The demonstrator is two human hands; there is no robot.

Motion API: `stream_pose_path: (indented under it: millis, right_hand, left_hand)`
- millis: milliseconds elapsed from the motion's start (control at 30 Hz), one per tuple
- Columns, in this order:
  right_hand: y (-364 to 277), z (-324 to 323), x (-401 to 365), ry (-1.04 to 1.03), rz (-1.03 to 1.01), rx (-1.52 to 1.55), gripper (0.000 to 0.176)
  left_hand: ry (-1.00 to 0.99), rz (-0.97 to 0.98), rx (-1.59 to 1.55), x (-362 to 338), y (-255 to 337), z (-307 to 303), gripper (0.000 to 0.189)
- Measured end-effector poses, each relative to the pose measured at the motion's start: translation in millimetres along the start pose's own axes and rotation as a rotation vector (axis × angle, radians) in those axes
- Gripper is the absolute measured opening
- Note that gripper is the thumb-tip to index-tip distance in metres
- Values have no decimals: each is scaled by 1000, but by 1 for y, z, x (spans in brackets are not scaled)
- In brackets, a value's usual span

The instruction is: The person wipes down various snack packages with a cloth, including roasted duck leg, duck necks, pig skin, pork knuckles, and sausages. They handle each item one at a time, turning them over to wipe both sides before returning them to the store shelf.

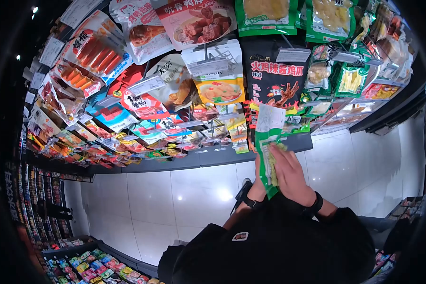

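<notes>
A green-edged snack packet (263,140) with a clear window and a white upper panel is held upright in front of my chest, seen almost edge-on. My left hand (257,183) grips it from behind on the left side, with most of the fingers hidden by the packet. Across its right face lie the fingers of my right hand (291,176), pressing on the window. Just beyond the packet's top hangs a black chicken-feet bag (275,78) with red lettering.
Rows of hanging snack bags, among them a yellow-and-white pouch (221,85) and a sausage pack (97,53), fill the rack ahead. Price tags (146,85) jut out on hooks. Below runs the dark shelf edge (213,158) above a tiled floor (151,199). A packet bin (99,267) stands lower left.
</notes>
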State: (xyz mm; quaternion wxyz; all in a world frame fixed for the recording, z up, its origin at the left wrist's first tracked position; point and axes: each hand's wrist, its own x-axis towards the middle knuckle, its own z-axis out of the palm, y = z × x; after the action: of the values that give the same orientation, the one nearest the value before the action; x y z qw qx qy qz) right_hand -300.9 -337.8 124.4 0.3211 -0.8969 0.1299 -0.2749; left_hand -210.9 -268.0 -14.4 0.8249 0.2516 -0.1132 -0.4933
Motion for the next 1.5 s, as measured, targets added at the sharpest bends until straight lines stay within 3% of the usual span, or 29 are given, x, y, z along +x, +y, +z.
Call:
stream_pose_path:
  millis: [67,133,167,233,300,400,433,500,567,633,667,833,900,967,1033,1233,1500]
  right_hand:
    - [-4,0,-2,14,186,335,39]
    - [1,-7,-3,1,221,400,39]
    - [2,-11,-1,-20,247,465,40]
    - [3,-12,-2,14,248,361,34]
    - [16,-9,-13,68,535,501,25]
    - [14,-27,-16,137,533,505,23]
    - [15,-37,-17,157,554,498,24]
    - [16,-57,-21,246,461,576,28]
    - [23,-69,-25,337,382,608,35]
    - [25,-78,-15,337,359,657,36]
    - [27,-80,-8,333,352,660,36]
    - [54,-95,17,403,298,651,49]
    - [54,-102,29,428,238,679,47]
    - [54,-118,39,474,296,699,42]
    - [62,-129,36,443,289,662,39]
    - [93,-146,15,388,417,722,34]
    - [131,-147,4,378,501,783,29]
  left_hand:
    - [-11,163,215,0,14,11,66]
    - [-69,449,751,7,45,42,69]
    - [-84,452,749,7,51,46,69]
    - [-154,483,1197,5,61,46,65]
    - [-199,499,1217,3,71,48,70]
    - [-342,518,1445,-8,98,65,86]
    - [-342,517,1446,-9,103,64,86]
    - [-123,325,874,-8,109,64,88]
    - [-114,333,836,2,116,65,86]
    - [-354,-73,673,9,127,62,70]
    - [-384,-37,683,10,129,67,55]
    - [-276,181,878,32,129,99,40]
    - [-223,329,853,45,134,116,35]
    - [-177,357,856,59,147,142,27]
    - [-131,540,860,73,160,165,21]
    - [-75,850,840,138,186,224,25]
    - [-26,944,850,163,191,229,27]
